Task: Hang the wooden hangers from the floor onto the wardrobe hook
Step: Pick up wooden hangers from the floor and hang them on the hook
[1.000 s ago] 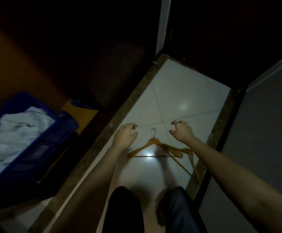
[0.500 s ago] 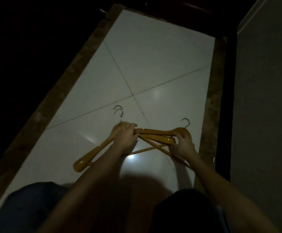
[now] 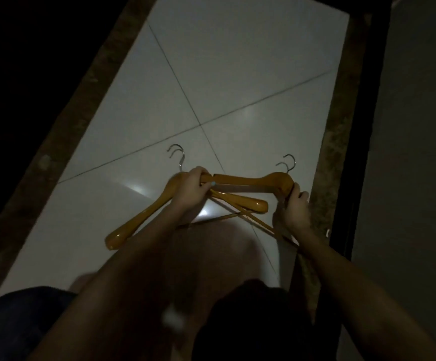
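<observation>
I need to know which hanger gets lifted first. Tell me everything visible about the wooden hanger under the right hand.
The right-hand hanger is glossy honey-coloured wood with broad rounded shoulders and a curved metal hook at the neck. It lies low over the white tiled floor, one arm reaching left to the left hand. The right hand grips its neck. It overlaps another hanger.

No readable text, labels, brands or numbers anywhere in view. Wooden hangers show plain varnish, no markings legible. Floor tiles are blank. Lighting is dim, so fine print could not be made out.
</observation>
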